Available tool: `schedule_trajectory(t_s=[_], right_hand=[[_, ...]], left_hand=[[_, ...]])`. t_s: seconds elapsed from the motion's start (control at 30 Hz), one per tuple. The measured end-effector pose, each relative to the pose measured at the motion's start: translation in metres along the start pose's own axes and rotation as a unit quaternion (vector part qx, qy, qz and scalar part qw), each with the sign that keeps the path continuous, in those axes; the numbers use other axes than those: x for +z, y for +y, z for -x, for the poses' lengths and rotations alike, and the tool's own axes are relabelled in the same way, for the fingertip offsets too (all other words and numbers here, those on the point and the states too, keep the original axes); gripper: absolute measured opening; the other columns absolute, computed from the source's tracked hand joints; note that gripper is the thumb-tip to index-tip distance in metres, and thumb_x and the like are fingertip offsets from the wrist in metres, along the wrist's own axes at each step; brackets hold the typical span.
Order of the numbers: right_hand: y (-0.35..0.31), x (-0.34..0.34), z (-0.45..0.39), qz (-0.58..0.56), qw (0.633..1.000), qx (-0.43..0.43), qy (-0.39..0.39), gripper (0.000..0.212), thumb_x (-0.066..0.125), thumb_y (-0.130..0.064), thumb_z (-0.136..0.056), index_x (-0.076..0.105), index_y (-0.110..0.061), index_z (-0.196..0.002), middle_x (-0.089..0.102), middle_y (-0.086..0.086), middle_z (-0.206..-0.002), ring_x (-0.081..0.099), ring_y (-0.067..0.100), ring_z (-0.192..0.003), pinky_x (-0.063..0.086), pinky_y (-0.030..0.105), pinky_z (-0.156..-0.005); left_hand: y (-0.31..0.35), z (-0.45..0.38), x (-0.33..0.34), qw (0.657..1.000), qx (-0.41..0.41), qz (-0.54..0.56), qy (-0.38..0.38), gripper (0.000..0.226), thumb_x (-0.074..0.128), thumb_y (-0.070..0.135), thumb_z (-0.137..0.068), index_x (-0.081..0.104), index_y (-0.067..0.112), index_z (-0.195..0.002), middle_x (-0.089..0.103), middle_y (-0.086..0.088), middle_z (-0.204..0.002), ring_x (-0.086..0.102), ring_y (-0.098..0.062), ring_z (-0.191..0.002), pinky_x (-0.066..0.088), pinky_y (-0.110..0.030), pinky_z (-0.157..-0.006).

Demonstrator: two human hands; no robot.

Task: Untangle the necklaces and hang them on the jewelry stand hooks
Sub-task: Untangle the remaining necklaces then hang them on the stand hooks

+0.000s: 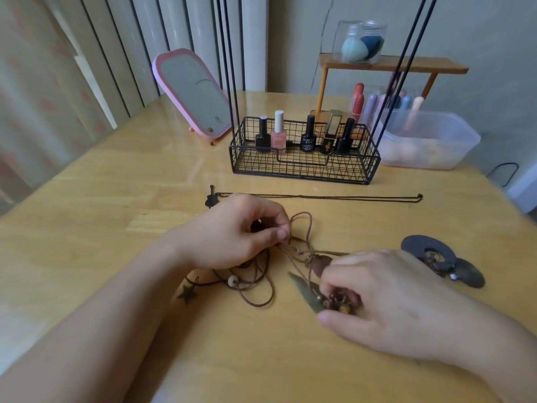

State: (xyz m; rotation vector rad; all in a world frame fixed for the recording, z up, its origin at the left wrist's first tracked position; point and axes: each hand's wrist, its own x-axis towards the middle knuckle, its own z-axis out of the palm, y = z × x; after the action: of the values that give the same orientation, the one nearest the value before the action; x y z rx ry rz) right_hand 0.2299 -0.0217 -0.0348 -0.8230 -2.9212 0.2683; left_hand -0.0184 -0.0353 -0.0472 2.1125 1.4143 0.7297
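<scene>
A tangle of brown cord necklaces (261, 286) lies on the wooden table (116, 199) between my hands. My left hand (238, 237) pinches a loop of brown cord (302, 225) at its fingertips. My right hand (386, 298) grips a cluster of beads and a green leaf pendant (305, 292). A star charm (187, 295) and a pale bead (232, 281) lie in the tangle. A thin dark chain necklace (319, 196) with a guitar-shaped pendant (211, 198) lies stretched out behind my hands. The jewelry stand's black rods (229, 68) rise from a wire basket (305, 167).
Several nail polish bottles (308, 138) stand in the wire basket. A pink mirror (191, 91) leans at the back left. A plastic tub (430, 141) and a wooden shelf (392, 65) stand at the back right. Dark disc pendants (441, 257) lie right of my right hand.
</scene>
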Motion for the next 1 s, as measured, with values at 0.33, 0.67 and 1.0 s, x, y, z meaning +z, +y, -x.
schedule_trajectory(t_s=[0.33, 0.67, 1.0], right_hand=[[0.029, -0.024, 0.011, -0.170, 0.985, 0.009, 0.025, 0.018, 0.061, -0.048, -0.074, 0.057, -0.030, -0.071, 0.065, -0.007, -0.072, 0.059, 0.015, -0.064, 0.050, 0.034, -0.056], [0.033, -0.025, 0.008, -0.589, 0.805, -0.012, 0.062, 0.029, 0.082, -0.029, -0.071, 0.057, -0.019, -0.083, 0.048, 0.000, -0.052, 0.041, 0.015, -0.039, 0.037, 0.020, -0.045], [0.011, -0.015, 0.010, -0.139, 0.980, -0.065, -0.130, 0.029, 0.060, -0.059, -0.082, 0.053, -0.044, -0.107, 0.062, -0.014, -0.076, 0.055, 0.008, -0.071, 0.048, 0.027, -0.072]], left_hand=[[-0.002, -0.002, 0.006, 0.995, 0.040, -0.075, -0.044, 0.006, 0.069, 0.025, -0.090, 0.073, 0.025, -0.094, 0.066, 0.016, -0.087, 0.057, -0.007, -0.092, 0.042, -0.015, -0.082], [-0.001, 0.000, -0.002, 0.999, -0.026, 0.036, -0.032, 0.016, 0.059, 0.027, -0.096, 0.072, 0.019, -0.102, 0.072, 0.007, -0.097, 0.066, -0.014, -0.094, 0.052, -0.029, -0.086], [-0.001, -0.003, 0.002, 0.991, -0.060, 0.103, 0.059, 0.022, 0.053, 0.037, -0.092, 0.068, 0.023, -0.084, 0.070, 0.003, -0.085, 0.063, -0.027, -0.085, 0.050, -0.044, -0.083]])
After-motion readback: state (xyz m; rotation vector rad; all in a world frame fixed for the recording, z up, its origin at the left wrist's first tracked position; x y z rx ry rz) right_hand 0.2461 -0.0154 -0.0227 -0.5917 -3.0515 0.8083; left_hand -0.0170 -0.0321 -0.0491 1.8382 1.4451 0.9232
